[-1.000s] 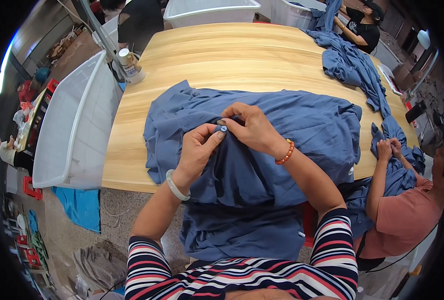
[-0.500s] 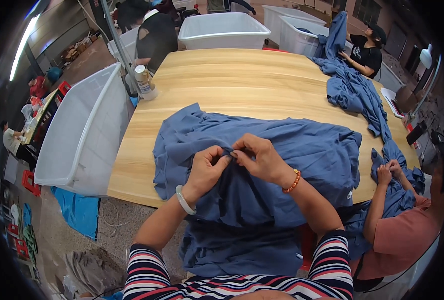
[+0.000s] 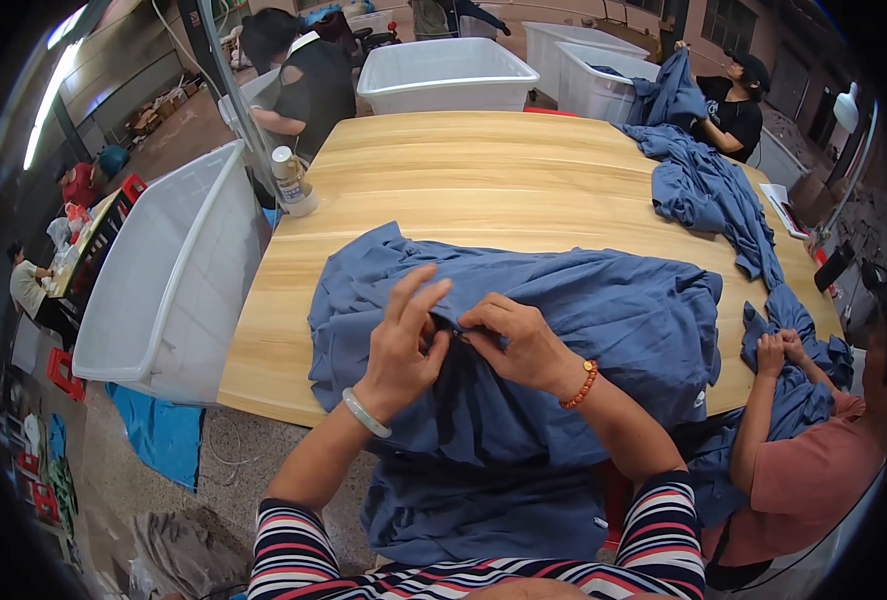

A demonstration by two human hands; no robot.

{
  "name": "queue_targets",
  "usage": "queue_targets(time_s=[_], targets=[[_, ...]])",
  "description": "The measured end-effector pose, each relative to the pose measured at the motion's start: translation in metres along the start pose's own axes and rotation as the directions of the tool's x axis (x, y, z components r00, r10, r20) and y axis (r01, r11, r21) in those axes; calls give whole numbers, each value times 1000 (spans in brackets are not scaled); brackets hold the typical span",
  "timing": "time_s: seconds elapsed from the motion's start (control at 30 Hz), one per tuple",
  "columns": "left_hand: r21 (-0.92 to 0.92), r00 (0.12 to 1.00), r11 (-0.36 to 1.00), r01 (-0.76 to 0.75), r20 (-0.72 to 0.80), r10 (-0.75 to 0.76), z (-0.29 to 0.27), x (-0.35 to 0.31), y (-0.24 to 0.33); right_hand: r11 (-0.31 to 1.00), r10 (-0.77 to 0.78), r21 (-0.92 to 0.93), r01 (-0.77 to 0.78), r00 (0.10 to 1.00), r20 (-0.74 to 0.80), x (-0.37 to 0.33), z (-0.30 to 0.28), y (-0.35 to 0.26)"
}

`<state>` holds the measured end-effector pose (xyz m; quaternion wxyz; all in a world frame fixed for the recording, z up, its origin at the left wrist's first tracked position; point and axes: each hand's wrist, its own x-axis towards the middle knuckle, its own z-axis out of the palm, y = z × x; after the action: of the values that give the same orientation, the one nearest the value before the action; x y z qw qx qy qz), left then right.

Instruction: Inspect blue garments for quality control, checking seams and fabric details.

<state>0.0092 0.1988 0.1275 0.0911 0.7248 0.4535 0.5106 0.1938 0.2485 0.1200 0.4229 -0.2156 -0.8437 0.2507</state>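
Note:
A wrinkled blue garment (image 3: 574,320) lies spread over the wooden table in front of me, its lower part hanging over the near edge toward my lap. My right hand (image 3: 524,345) pinches a small fold of it between thumb and forefinger. Close beside that fold, my left hand (image 3: 404,345) keeps thumb and forefinger at the cloth, while its other fingers are raised and spread. The fingertips nearly meet, and any small detail between them is too dark to make out.
The wooden table (image 3: 464,180) carries a bottle (image 3: 290,178) at its left edge. A white bin (image 3: 169,290) stands at the left, another bin (image 3: 449,75) beyond the far edge. At right, a co-worker in pink (image 3: 809,465) and one in black (image 3: 734,115) handle more blue cloth (image 3: 709,190).
My left hand's outer fingers have lifted and spread from their curled position. My right hand stays at the fold. The far-right co-worker's raised cloth has dropped lower.

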Motion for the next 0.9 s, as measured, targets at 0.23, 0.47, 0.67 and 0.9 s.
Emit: queue_targets(time_s=[0.23, 0.47, 0.67, 0.9], targets=[[-599, 860, 649, 469, 476, -182, -13, 0, -42, 999, 26, 29, -27, 1000, 15, -3, -1, -5], [-668, 883, 607, 431, 451, -131, -4, -4, -53, 999, 2, 55, 1, 998, -55, -3, 2, 1], [-664, 903, 631, 400, 404, -148, 4, -4, -56, 997, 73, 1, -73, 997, -20, -3, 1, 8], [-653, 911, 644, 399, 366, -193, 13, -12, -60, 993, 121, -11, -121, 993, 6, -4, 5, 11]])
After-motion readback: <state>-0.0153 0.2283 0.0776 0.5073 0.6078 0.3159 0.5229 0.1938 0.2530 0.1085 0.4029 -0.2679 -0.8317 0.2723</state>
